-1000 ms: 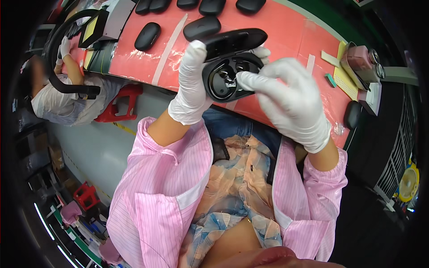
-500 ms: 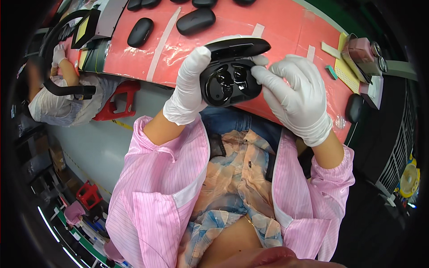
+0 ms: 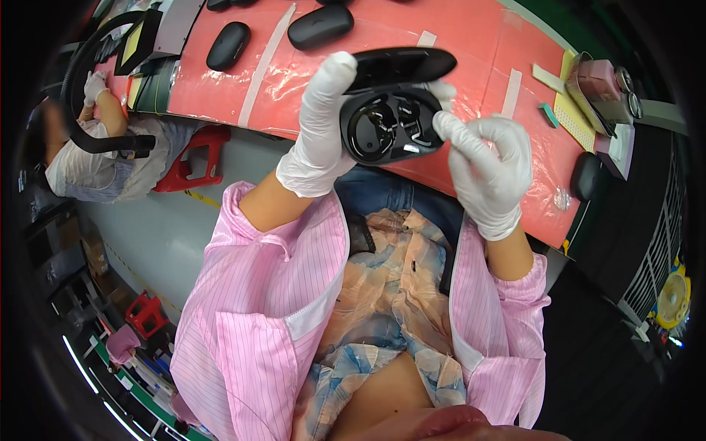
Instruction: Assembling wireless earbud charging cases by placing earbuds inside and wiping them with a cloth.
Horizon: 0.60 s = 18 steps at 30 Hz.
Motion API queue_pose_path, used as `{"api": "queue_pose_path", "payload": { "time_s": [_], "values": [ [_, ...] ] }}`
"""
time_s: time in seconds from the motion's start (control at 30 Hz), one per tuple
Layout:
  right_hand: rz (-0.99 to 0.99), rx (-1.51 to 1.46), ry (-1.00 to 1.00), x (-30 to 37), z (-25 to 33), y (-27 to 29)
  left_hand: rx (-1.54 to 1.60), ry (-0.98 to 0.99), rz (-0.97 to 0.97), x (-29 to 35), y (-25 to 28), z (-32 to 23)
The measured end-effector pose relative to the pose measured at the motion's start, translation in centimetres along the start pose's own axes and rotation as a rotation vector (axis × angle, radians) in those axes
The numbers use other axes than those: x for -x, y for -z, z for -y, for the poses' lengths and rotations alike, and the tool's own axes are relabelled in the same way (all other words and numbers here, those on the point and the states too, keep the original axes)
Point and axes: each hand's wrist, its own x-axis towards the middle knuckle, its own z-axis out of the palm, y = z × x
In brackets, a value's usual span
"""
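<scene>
My left hand (image 3: 321, 125), in a white glove, grips a black earbud case (image 3: 351, 152) from its left side and from behind. The hinged lid (image 3: 401, 67) stands raised, and white glove fingertips show behind the hinge at the right. Two glossy black earbuds with curved ear hooks lie in the tray: the left earbud (image 3: 382, 126) and the right earbud (image 3: 413, 121). At the case's right edge is my gloved right hand (image 3: 494, 165). Its fingers are bent and closed, with the fingertips against or just beside the rim; anything between them is hidden.
Closed black cases (image 3: 321, 27) lie on the red-covered table (image 3: 544, 140) beyond my hands, another case (image 3: 585, 176) at its right edge. A bin with containers (image 3: 596, 81) stands at right. A co-worker's gloved hand (image 3: 94, 88) and a red stool (image 3: 195, 162) are at left.
The case and my left hand have shifted slightly right and up. My right hand has turned, its fingers now more curled beside the case's right edge. Both earbuds remain in the tray.
</scene>
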Motion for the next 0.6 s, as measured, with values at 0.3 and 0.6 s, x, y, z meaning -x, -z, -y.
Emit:
{"api": "queue_pose_path", "payload": {
  "time_s": [0.3, 0.6],
  "values": [
    [0.201, -0.246, 0.200, -3.4, -0.7, 1.9, -0.056, 0.163, -0.162, 0.4, -1.2, -0.1],
    [0.261, -0.259, 0.035, -3.1, -0.7, 2.9, 0.028, 0.325, -0.319, 0.5, -2.2, 0.1]
  ]
}}
